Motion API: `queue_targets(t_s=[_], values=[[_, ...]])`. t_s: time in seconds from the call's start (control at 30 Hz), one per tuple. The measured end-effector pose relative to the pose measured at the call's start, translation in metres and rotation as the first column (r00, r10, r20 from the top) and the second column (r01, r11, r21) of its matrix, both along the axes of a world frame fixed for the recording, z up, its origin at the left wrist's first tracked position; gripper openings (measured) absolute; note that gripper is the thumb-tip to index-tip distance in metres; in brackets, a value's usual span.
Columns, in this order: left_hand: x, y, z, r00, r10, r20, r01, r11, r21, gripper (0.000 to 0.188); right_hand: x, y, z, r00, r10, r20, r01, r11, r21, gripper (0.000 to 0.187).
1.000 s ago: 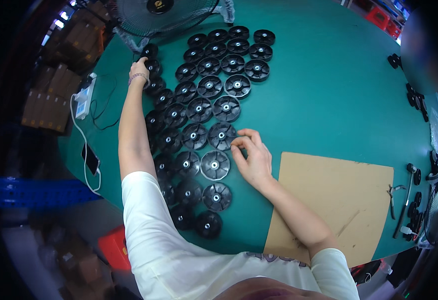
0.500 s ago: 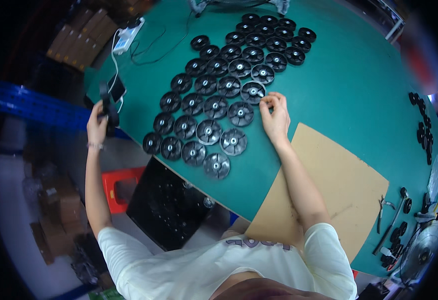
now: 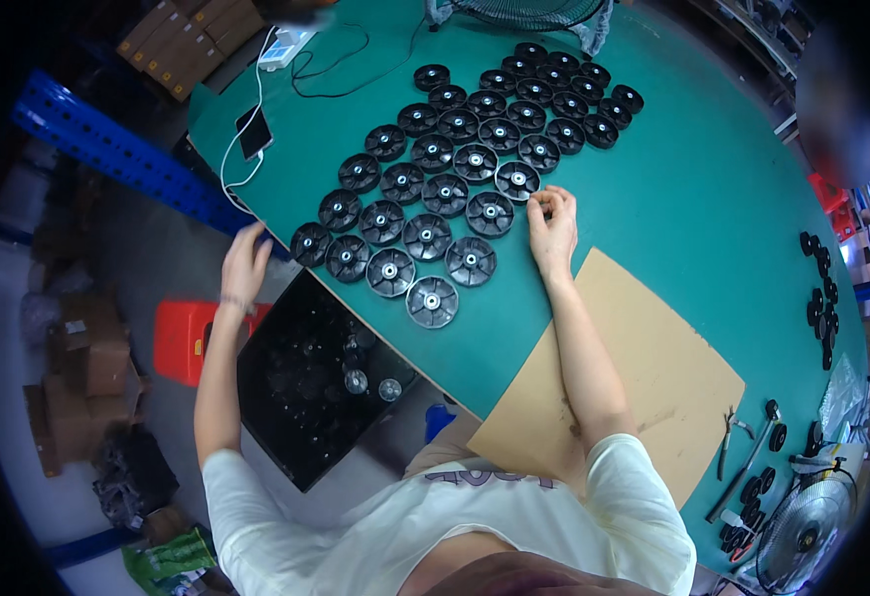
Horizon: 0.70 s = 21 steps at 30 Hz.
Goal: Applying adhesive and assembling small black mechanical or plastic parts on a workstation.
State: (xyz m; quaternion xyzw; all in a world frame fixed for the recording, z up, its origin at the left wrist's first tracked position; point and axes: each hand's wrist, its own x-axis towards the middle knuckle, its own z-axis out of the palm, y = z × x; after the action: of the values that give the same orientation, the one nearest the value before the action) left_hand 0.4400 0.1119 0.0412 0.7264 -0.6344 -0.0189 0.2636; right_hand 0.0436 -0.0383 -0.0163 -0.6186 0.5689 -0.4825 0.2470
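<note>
Green tabletop (image 3: 713, 189), wide, curved by the lens. Upon it: a block of black ribbed discs (image 3: 475, 164) with pale metal hubs, laid flat in slanting rows, edges touching or nearly so. Right hand (image 3: 552, 223): rests on the tabletop at the near right edge of the disc block, just beside the disc (image 3: 517, 180) at the end of a row; fingers curled together in a pinch, whether anything small sits between them cannot be told. Left hand (image 3: 245, 264): off the tabletop's left edge, just beside the disc (image 3: 311, 243) at the block's near left corner, above the floor; fingers loosely spread, holding nothing visible. Black bin (image 3: 306, 382): below the tabletop edge, near the left forearm, filled with dark parts and two pale hubs. Brown cardboard sheet (image 3: 653, 368): flat on the tabletop, under the right forearm, on the near side of the disc block. White phone (image 3: 253, 131) with cable: on the tabletop, left of the disc block. Red crate (image 3: 182, 338): on the floor, left of the black bin. Small black wheels (image 3: 820, 298): in a line, well apart to the right of the disc block.
</note>
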Motion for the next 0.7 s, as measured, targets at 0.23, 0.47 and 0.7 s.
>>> queue_targets(t_s=[0.23, 0.47, 0.7], values=[[-0.089, -0.251, 0.005, 0.943, -0.306, 0.131, 0.319, 0.944, -0.088, 0.035, 0.004, 0.003, 0.005, 1.0, -0.004, -0.007, 0.004, 1.0, -0.005, 0.012], [-0.125, -0.365, -0.032, 0.964, -0.217, 0.152, 0.195, 0.97, 0.147, 0.046, 0.005, 0.003, 0.009, 1.0, -0.003, -0.013, 0.004, 0.996, 0.088, 0.011], [-0.148, -0.385, -0.036, 0.893, -0.445, 0.067, 0.435, 0.891, 0.126, 0.041, 0.003, 0.001, 0.01, 1.0, -0.022, -0.01, 0.023, 0.994, 0.104, 0.01]])
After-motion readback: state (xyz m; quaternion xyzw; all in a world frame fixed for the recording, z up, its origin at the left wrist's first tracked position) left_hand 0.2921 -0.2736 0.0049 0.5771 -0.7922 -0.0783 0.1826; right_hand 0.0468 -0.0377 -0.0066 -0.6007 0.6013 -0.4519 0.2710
